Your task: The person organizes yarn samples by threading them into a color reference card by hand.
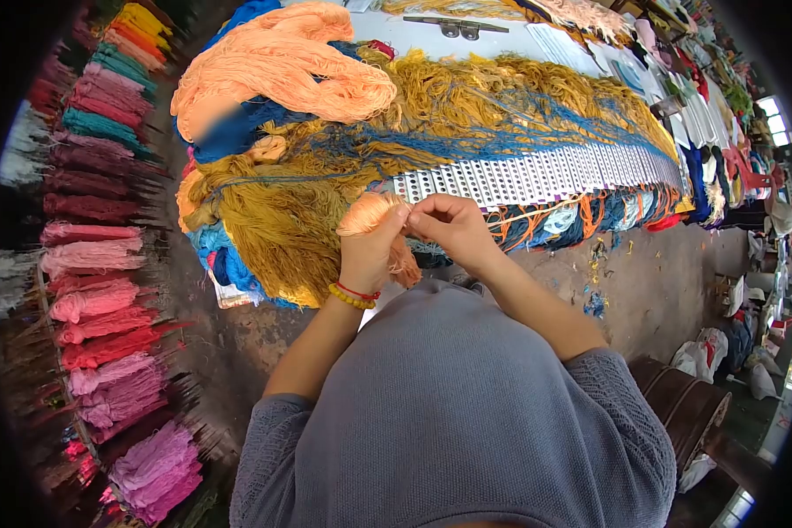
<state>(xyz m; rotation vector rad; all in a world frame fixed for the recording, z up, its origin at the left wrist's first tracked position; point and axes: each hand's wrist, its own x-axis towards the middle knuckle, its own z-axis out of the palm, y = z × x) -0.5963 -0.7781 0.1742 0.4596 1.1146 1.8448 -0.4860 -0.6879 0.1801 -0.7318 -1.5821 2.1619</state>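
A small peach yarn skein [367, 214] is gripped in my left hand [375, 245], its loose end hanging below the fist. My right hand [456, 227] is beside it, thumb and forefinger pinched together close to my left thumb. What lies between those fingertips is too small to make out, perhaps a strand of the yarn. Just beyond my hands, mustard-gold yarn [282, 224] drapes over the front edge of the table. A large heap of peach yarn [282, 66] rests on top at the back left.
White cards with rows of dark holes [537, 179] line the table's front edge, with blue strands [493, 141] above them. A dark metal tool [456, 26] lies at the back. Coloured skeins [106, 255] hang at left. A brown drum [682, 396] stands at right.
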